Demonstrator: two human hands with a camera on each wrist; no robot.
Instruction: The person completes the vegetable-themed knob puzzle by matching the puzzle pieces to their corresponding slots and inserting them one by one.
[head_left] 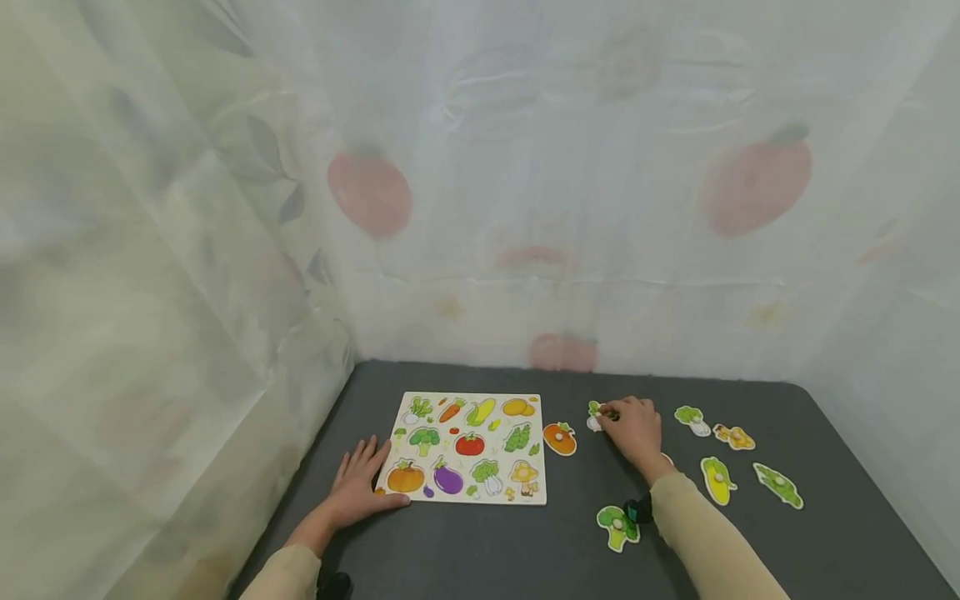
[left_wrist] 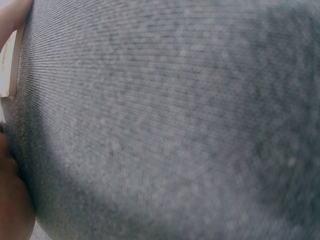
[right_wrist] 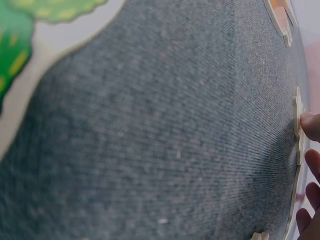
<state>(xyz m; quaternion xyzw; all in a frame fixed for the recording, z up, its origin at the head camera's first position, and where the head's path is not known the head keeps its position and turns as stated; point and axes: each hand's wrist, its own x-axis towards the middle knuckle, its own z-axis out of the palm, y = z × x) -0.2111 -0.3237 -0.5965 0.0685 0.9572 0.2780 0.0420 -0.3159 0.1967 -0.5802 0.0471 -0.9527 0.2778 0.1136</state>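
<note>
A white puzzle board [head_left: 495, 400] printed with vegetables lies on the dark table. My left hand [head_left: 360, 487] is spread at its lower left corner, the thumb along the front edge and the fingers by the left edge. To the right of the board, my right hand [head_left: 633, 429] pinches a white-and-green radish puzzle piece [head_left: 593, 422], which sits low at the table surface. In the right wrist view the thumb [right_wrist: 311, 126] touches this thin piece [right_wrist: 298, 107]. An orange pumpkin piece [head_left: 559, 439] lies between the board and the right hand.
Right of the right hand lie a bok choy piece [head_left: 692, 420], a potato piece [head_left: 735, 437], a corn piece [head_left: 717, 481] and a pea pod piece [head_left: 778, 485]. A broccoli piece [head_left: 618, 527] is near the right wrist. Pale printed curtains [head_left: 465, 317] border the table.
</note>
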